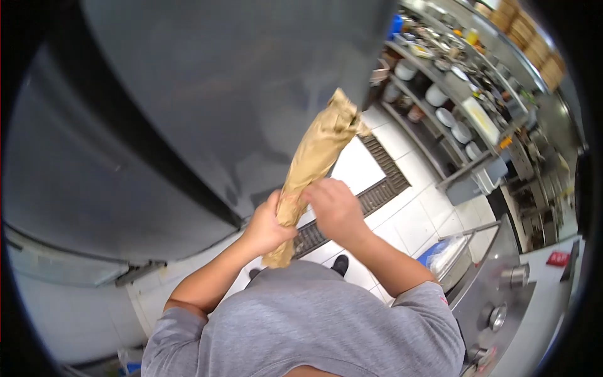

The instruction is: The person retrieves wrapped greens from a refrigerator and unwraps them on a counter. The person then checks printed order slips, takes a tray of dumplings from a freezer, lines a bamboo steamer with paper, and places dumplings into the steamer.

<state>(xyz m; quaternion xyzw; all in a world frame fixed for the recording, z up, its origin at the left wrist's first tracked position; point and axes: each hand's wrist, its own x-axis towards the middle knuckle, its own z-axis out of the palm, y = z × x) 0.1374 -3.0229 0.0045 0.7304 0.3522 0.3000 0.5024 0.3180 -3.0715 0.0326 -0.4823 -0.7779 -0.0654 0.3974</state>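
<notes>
A long bundle of crumpled brown paper (317, 147) is held in front of my body, its wider, bunched end pointing up and away. My left hand (269, 229) is wrapped round the lower part of the bundle. Against its right side, a little higher, lies my right hand (334, 204), fingers curled toward the paper and somewhat blurred. Whether those fingers grip or only touch the paper, I cannot tell. What the paper contains, if anything, is hidden.
Large grey metal doors (239, 81) stand close ahead and left. A floor drain grate (383, 195) crosses the white tiles (402, 220). Shelving with bowls and containers (440, 107) is at upper right. A steel counter with knobs (496, 314) stands close on my right.
</notes>
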